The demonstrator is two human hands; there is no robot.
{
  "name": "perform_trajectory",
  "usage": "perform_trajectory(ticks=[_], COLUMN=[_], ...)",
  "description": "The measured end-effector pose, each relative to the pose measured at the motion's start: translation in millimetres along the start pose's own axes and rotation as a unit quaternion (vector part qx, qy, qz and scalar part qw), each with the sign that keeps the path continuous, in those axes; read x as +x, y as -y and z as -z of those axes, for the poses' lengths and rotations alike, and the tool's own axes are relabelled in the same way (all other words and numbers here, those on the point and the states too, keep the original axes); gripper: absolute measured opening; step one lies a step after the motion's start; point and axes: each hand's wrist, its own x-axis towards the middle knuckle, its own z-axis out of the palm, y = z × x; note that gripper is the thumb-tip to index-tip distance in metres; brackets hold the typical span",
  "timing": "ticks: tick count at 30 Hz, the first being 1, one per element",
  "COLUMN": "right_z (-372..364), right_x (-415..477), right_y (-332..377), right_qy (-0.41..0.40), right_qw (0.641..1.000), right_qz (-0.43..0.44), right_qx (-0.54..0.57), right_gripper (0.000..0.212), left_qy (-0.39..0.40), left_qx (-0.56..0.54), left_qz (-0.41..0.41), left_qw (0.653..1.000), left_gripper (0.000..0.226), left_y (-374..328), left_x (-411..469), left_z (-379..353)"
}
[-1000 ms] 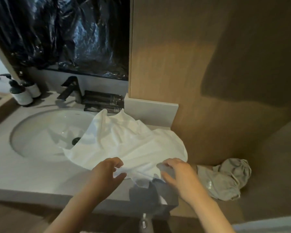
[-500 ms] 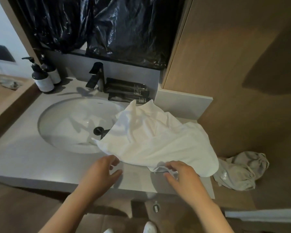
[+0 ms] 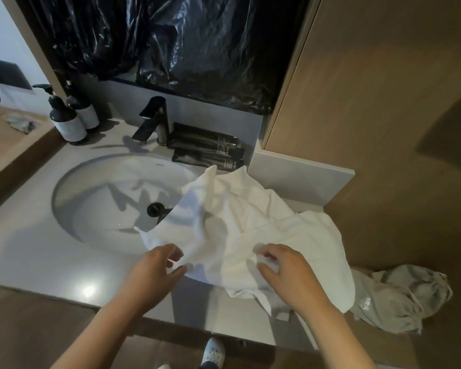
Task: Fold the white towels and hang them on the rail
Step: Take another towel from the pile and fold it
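A crumpled white towel (image 3: 250, 227) lies on the grey vanity counter (image 3: 37, 262), spread from the basin's right side to the counter's right end, with one corner hanging over the front edge. My right hand (image 3: 285, 275) pinches a bunched fold near the towel's front edge. At the towel's near-left edge, my left hand (image 3: 155, 272) has curved fingers over the cloth, thumb apart from them, gripping nothing. No rail is in view.
A round white basin (image 3: 104, 203) with a black drain sits left of the towel. Behind it are a black tap (image 3: 155, 121), two pump bottles (image 3: 67, 118) and dark tubes (image 3: 208, 150). A grey crumpled cloth (image 3: 399, 299) lies on the ledge at right. A wooden wall rises at right.
The camera has moved closer and tilted down. My right hand has gathered a small fold of towel between its fingers. My left hand has reached forward to the towel's near-left edge.
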Motion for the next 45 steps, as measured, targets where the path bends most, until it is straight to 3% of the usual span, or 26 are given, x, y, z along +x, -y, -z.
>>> perform_trajectory(ticks=[10,19,27,33,40,45], right_z=[18,24,24,20,17,15], right_x=[31,58,113,128,128,118], right_y=[-26,-23,-30,-35,-44,-46], right_qy=[-0.019,-0.085,-0.070,-0.003,-0.049,-0.097], right_qw=[0.999,0.995,0.983,0.963,0.970,0.974], right_qz=[0.009,-0.010,-0.164,-0.244,-0.210,-0.193], right_qx=[0.038,0.049,-0.044,-0.113,-0.116,-0.074], right_gripper=[0.030,0.033,0.051,0.072,0.038,0.047], left_qy=[0.000,0.050,0.057,0.065,0.062,0.060], left_qx=[-0.005,0.011,-0.006,-0.003,-0.010,-0.007], left_qz=[0.012,-0.040,-0.044,-0.040,-0.044,-0.059], left_qw=[1.000,0.998,0.997,0.997,0.997,0.996], left_gripper=[0.018,0.019,0.015,0.013,0.013,0.009], left_y=[-20,-40,-26,-17,-18,-23], left_x=[21,49,58,61,66,71], left_z=[-18,-18,0,2,5,5])
